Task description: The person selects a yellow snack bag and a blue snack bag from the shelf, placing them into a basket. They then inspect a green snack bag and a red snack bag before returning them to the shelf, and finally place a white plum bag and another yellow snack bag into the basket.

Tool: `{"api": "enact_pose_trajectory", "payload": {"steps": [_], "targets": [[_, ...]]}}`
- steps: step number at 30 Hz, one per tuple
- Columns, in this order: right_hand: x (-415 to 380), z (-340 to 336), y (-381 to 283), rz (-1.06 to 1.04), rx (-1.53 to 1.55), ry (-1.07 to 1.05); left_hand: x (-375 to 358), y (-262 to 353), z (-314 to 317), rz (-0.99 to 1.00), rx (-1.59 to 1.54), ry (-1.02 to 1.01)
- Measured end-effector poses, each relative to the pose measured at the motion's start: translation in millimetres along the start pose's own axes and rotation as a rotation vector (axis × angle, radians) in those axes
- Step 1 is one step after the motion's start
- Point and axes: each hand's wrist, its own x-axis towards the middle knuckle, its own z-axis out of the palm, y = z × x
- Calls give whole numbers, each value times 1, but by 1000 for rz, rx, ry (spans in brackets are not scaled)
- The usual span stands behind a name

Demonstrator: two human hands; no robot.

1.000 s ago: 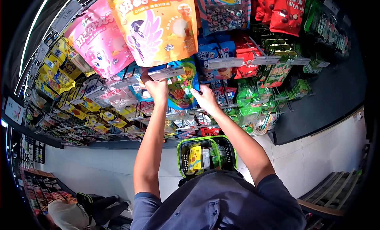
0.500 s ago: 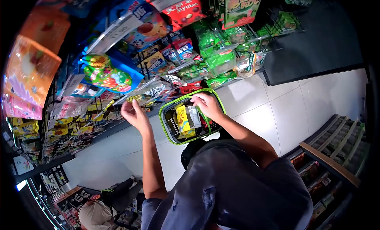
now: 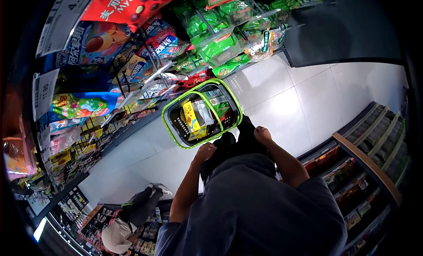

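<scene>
Basket sits beside our legs; a careless step could spill its packets, with left hand and right hand fingers curled narrow.

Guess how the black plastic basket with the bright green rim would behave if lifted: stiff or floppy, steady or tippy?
The basket would probably keep its shape, given its rigid-looking walls. It may feel fairly light, holding just some packets. The yellow packet looks loose, so it might slide on tilting.
</scene>
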Motion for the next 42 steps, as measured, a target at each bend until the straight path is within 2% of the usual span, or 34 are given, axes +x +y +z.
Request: {"api": "enact_pose_trajectory", "payload": {"steps": [2,4,6,8,10,12,14,15,16,17,19,20,22,25,28,29,30,33,35,36,38,40,42], "targets": [[-7,8,-2,51,-15,-29,13,-5,2,33,134,0],[-20,10,-11,107,-29,-54,34,-13,2,86,-24,111],[-37,9,-21,138,-151,-91,56,-20,4,83,-314,103],[-50,26,-14,201,-114,-72,83,-31,3,187,-346,95],[-65,40,-1,267,-24,-73,123,-53,4,-9,-200,109],[-79,48,9,261,52,-55,169,-76,4,-76,-9,184],[-95,54,18,239,118,0,197,-80,1,-38,-35,227],[-103,58,23,243,145,37,216,-86,1,-99,-25,250],[-110,62,28,272,145,57,239,-100,2,-130,-60,239],[-116,66,32,300,154,72,261,-113,6,-146,-319,221],[-123,75,41,340,156,91,295,-132,12,-127,-516,262],[-127,80,46,364,178,102,283,-98,3,-235,-608,217],[-133,85,49,392,197,116,294,-89,5,-326,-675,214],[-136,92,51,456,202,84,300,-80,7,-269,-723,151],[-141,96,50,480,211,103,310,-89,9,-249,-746,182],[-142,96,49,495,225,98,309,-90,12,-235,-757,285],[-144,96,47,494,232,107,308,-95,13,-226,-752,283],[-147,93,36,464,252,138,292,-103,7,36,-657,432],[-148,95,32,482,222,145,261,-84,-4,73,-350,549],[-150,93,29,466,234,165,222,-52,-9,129,-291,617],[-150,83,17,441,224,145,197,-56,-16,191,-2,737],[-150,68,-1,385,222,213,157,-40,-23,242,27,786],[-150,56,-9,318,201,167,123,-26,-26,325,19,770]]}}
